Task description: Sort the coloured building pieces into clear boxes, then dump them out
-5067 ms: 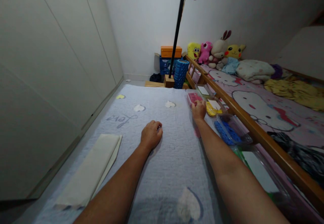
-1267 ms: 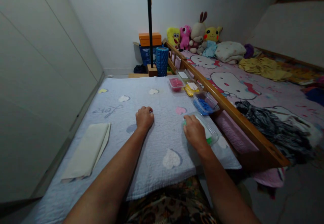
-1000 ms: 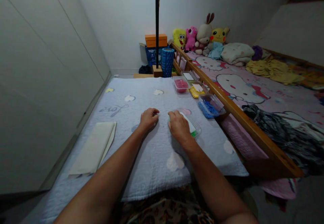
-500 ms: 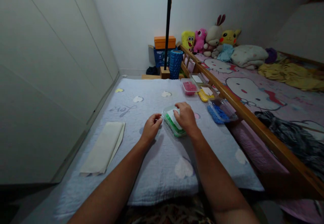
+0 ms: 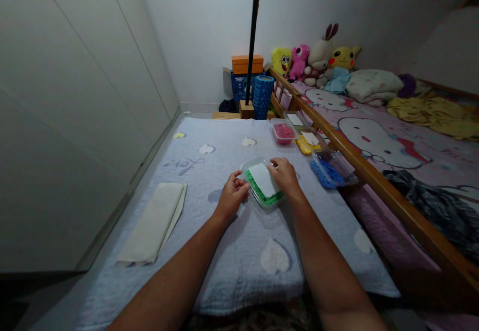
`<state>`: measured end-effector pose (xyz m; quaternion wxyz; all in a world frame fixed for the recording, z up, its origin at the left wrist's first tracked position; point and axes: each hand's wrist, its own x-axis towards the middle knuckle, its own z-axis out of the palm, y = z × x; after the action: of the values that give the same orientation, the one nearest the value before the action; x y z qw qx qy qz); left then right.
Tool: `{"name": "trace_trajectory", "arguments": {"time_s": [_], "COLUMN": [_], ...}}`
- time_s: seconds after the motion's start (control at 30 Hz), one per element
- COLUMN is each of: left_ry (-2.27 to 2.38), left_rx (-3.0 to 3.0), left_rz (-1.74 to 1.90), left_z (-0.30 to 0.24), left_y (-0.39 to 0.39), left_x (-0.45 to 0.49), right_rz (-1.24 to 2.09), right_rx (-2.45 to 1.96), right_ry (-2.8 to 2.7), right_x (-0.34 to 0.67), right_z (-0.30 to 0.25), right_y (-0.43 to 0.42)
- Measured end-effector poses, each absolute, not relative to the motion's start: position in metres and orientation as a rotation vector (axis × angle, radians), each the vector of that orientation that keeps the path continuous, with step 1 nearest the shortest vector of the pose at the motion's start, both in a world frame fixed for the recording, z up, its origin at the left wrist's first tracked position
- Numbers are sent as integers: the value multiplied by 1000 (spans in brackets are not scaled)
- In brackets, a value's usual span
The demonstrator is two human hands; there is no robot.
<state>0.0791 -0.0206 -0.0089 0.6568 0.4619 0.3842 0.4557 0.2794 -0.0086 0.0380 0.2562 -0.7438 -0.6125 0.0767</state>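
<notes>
A clear plastic box (image 5: 264, 201) with small green pieces inside and a white card (image 5: 263, 179) showing at its top sits in front of me, slightly angled. My right hand (image 5: 285, 175) grips its right side, thumb over the card and fingers curled at the far edge. At the left edge is my left hand (image 5: 234, 195), its fingers curled and the thumb against the box; part of its grip is hidden.
A folded cream cloth (image 5: 153, 224) lies to the left on the heart-patterned table cover (image 5: 239, 261). Along the right stand boxes with pink pieces (image 5: 283, 132), yellow pieces (image 5: 307, 144) and blue pieces (image 5: 326, 170). A wooden bed rail (image 5: 359, 164) borders the table's right side.
My right hand has shifted to the box's right edge, uncovering more of the white card and green pieces. My left hand has curled closer against the left edge. The view has shifted slightly.
</notes>
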Motion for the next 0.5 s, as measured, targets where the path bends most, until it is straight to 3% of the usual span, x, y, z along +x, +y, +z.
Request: {"name": "trace_trajectory", "arguments": {"time_s": [0.5], "left_ry": [821], "left_rx": [940], "left_rz": [1064], "left_z": [3], "left_y": [-22], "left_x": [75], "right_rz": [473], "right_rx": [-1771], "right_ry": [-1427], "right_x": [284], "right_z": [31], "right_y": [-13]}}
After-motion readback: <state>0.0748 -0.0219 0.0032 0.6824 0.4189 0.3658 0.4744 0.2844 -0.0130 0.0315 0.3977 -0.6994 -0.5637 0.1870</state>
